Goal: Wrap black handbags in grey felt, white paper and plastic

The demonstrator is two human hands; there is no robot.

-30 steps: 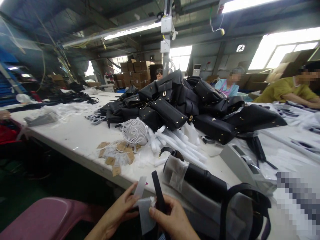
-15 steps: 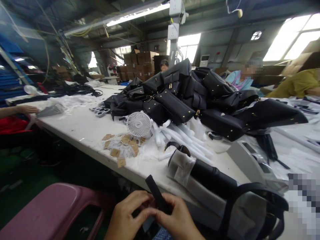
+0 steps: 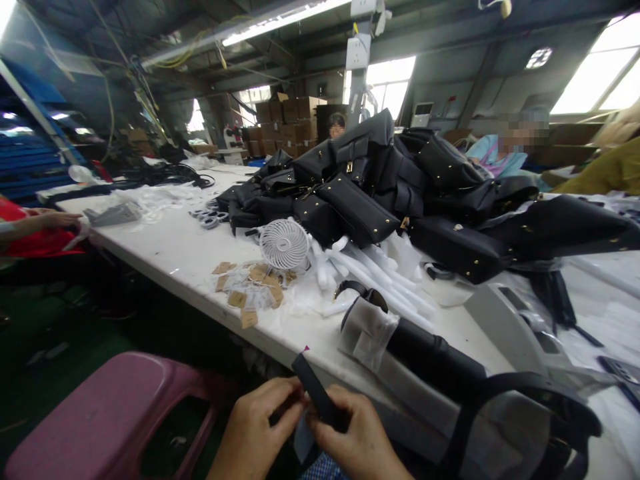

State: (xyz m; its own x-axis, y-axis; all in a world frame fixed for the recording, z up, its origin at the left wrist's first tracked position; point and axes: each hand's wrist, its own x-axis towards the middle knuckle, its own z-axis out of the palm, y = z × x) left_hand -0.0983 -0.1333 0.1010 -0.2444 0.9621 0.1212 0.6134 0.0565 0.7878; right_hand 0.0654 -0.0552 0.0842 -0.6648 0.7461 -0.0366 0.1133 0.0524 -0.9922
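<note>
My right hand (image 3: 363, 433) is closed around a short black strap (image 3: 315, 385), whose free end points up and away from me. My left hand (image 3: 255, 423) is pinched close against the strap's left side; what lies between its fingertips is hidden. A tiny pink-red tip (image 3: 307, 349) shows just above the strap's end. Below the fingers hangs a pale grey piece (image 3: 303, 437) that I cannot identify. To the right, a black handbag (image 3: 425, 350) partly covered in pale wrapping lies along the table's edge, its looped handle (image 3: 463, 413) toward me.
Black bags (image 3: 357, 210) are heaped on the white table (image 3: 173, 243). Nearer stand a small white fan (image 3: 284, 245), brown tags (image 3: 245, 299), white padded tubes (image 3: 373, 277) and a grey tape dispenser (image 3: 515, 327). A pink stool (image 3: 95, 413) is at left. Co-workers sit around the table.
The view has turned slightly left, so the table's contents sit further right. My left fingers have drawn a little away from the right ones, and the pink-red tip now shows above the strap.
</note>
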